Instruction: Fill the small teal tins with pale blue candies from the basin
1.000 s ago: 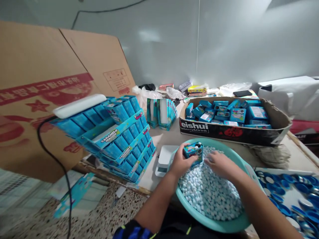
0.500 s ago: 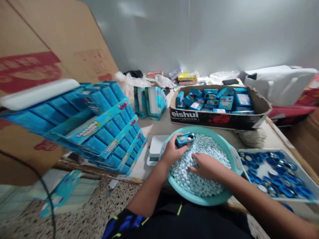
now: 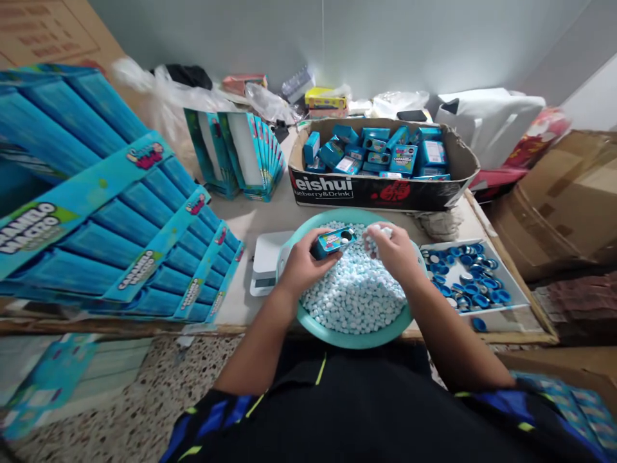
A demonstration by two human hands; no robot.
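A small blue box [image 3: 332, 241] with a round dark hole at its right end is gripped in my left hand [image 3: 304, 260], over the left side of a teal basin [image 3: 355, 341]. White and pale blue candies [image 3: 357, 296] fill much of the basin. Just right of the box, my right hand [image 3: 394, 251] is closed around several of the candies, raised above the pile. A white candy shows at the hole of the box. Left of the basin sits a white scale [image 3: 270, 257], partly hidden by the rim.
Behind the basin stands a cardboard tray [image 3: 376, 196] of blue boxes. A white tray [image 3: 518, 299] on the right holds blue caps [image 3: 465, 292]. Stacked blue display boxes [image 3: 139, 244] lean at the left, with folded cartons [image 3: 248, 154] behind.
My right hand has lifted out of the candies and now holds several. My left hand still grips the box. The camera view has shifted, bringing the stacked display boxes closer.
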